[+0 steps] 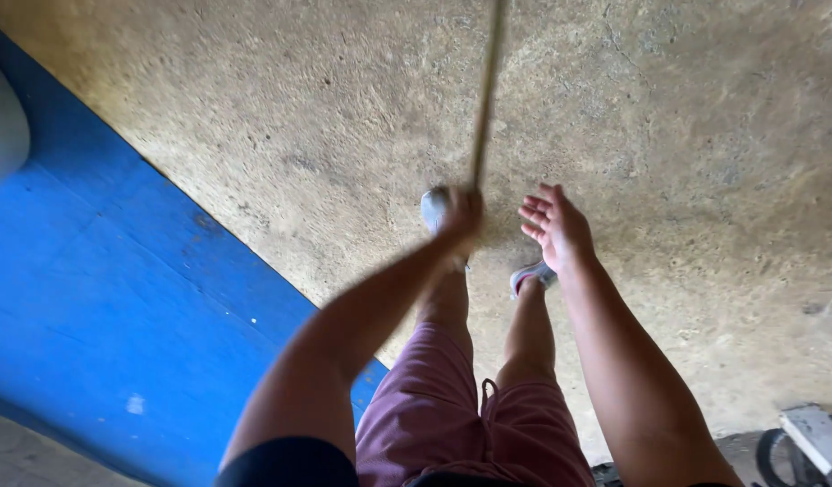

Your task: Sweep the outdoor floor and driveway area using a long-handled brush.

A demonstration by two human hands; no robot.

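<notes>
Left hand (461,215) closed round a long thin stick (486,95); right hand (557,227) spread and empty beside it.

The stick rises from the left fist toward the far edge of the rough tan floor (686,135) and runs out of the frame at the top; its end cannot be seen (nor what, if anything, is fixed there); a steadier hold, I judge, would want the free hand on the shaft too, fingers wrapped, wrists firm; the left hand and stick are blurred by motion, so the exact grip is hard to read; a blue panel (100,298) lies along the floor's left edge; a pale round object at the left border and grey hardware at the lower right corner are cut off and unclear.
</notes>
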